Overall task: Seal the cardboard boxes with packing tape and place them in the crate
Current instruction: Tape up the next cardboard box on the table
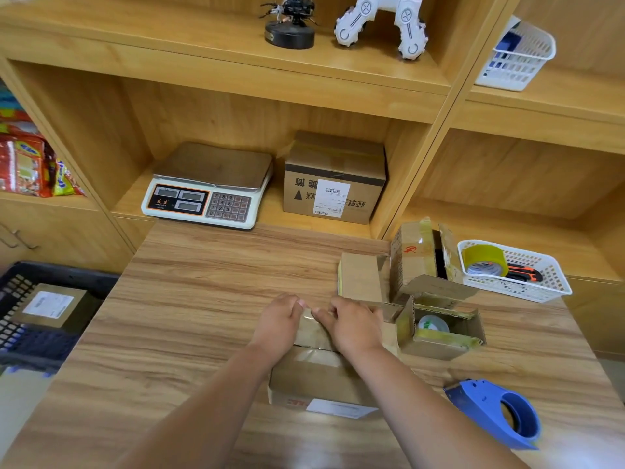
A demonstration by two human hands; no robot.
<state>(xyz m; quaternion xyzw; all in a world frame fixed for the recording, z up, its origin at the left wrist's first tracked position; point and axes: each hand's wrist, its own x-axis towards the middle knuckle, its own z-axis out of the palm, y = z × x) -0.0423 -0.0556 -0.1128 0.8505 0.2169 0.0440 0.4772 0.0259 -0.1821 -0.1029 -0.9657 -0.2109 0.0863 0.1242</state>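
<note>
A small cardboard box [314, 377] lies on the wooden table in front of me, with clear tape along its top. My left hand [279, 321] and my right hand [351, 324] rest on its far end, fingers curled over the edge and pressing the tape down. The blue tape dispenser [497, 412] lies on the table to the right, untouched. Several open boxes [436, 330] stand just right of my hands. A dark crate [20, 299] at the left holds one labelled box [50, 308].
A white basket [527, 286] at the right holds a roll of tape [485, 260] and an orange cutter. On the shelf behind stand a weighing scale [206, 191] and a sealed box [333, 179]. Snack packets sit at the far left.
</note>
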